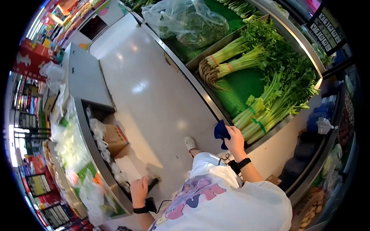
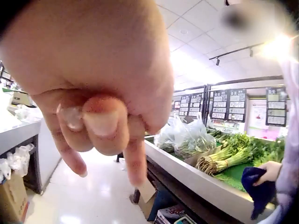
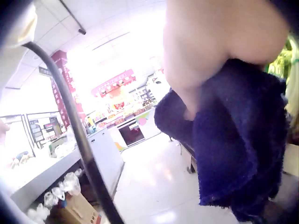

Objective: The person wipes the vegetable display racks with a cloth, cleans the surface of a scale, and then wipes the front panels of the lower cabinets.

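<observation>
A dark blue cloth (image 1: 221, 131) hangs from my right hand (image 1: 235, 141), which grips it beside the metal edge of the vegetable stand (image 1: 208, 98). In the right wrist view the cloth (image 3: 238, 144) drapes down in folds below the fingers. Right by that hand lie celery bunches (image 1: 266, 115) tied with green bands; farther back, others with brown roots (image 1: 227, 65) wear red bands. My left hand (image 1: 138, 190) hangs low on the left, away from the stand. In the left wrist view, some fingers (image 2: 135, 163) point down and others are bent, holding nothing.
A clear plastic bag of greens (image 1: 189, 23) lies farther along the stand. Across the pale floor aisle (image 1: 150, 88) runs a counter (image 1: 83, 77), with a cardboard box (image 1: 115, 139) and plastic bags on its lower shelf. Dark bundles (image 1: 296, 169) sit below a shelf at right.
</observation>
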Demonstrator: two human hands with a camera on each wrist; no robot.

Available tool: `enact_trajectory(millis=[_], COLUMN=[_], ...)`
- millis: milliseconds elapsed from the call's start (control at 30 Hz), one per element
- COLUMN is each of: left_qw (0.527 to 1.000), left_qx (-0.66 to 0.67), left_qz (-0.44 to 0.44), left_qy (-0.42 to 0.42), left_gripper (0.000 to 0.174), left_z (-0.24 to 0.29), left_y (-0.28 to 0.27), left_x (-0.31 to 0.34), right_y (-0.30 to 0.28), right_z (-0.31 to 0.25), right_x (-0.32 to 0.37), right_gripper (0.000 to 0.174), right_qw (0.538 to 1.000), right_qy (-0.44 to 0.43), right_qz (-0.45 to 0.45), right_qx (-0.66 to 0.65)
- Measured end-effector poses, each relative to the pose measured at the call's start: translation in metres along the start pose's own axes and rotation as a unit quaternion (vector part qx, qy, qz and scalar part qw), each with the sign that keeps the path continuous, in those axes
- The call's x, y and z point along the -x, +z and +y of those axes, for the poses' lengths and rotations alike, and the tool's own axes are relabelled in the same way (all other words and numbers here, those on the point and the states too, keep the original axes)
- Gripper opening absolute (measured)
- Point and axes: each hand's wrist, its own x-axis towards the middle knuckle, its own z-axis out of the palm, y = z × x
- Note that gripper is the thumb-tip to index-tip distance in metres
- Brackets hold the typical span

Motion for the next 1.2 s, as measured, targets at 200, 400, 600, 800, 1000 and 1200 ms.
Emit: enact_trajectory(millis=[200, 400, 600, 800, 1000, 1200], left_qw=[0.993, 0.976, 0.965, 0.898, 0.845, 0.815], left_qx=[0.02, 0.068, 0.053, -0.013, -0.056, -0.028], left_qz=[0.108, 0.126, 0.065, 0.119, 0.132, 0.068], left_qy=[0.04, 0.163, 0.25, 0.423, 0.515, 0.575], left_gripper=[0.043, 0.04, 0.036, 0.03, 0.025, 0.023], left_z=[-0.016, -0.022, -0.003, 0.062, 0.185, 0.239], left_y=[-0.086, -0.126, -0.172, -0.256, -0.297, -0.288], left_x=[-0.119, -0.235, -0.415, -0.624, -0.728, -0.764], right_y=[0.021, 0.013, -0.02, -0.079, -0.177, -0.283], right_z=[-0.051, -0.087, -0.102, -0.142, -0.162, -0.104], right_x=[-0.101, -0.173, -0.225, -0.267, -0.319, -0.428], right_gripper=[0.049, 0.049, 0.048, 0.051, 0.047, 0.05], right_qw=[0.995, 0.984, 0.952, 0.875, 0.818, 0.805], right_qy=[0.009, 0.045, 0.093, 0.201, 0.164, 0.1], right_qz=[0.062, 0.113, 0.285, 0.435, 0.473, 0.475], right_qx=[-0.076, -0.131, -0.063, 0.075, 0.284, 0.341])
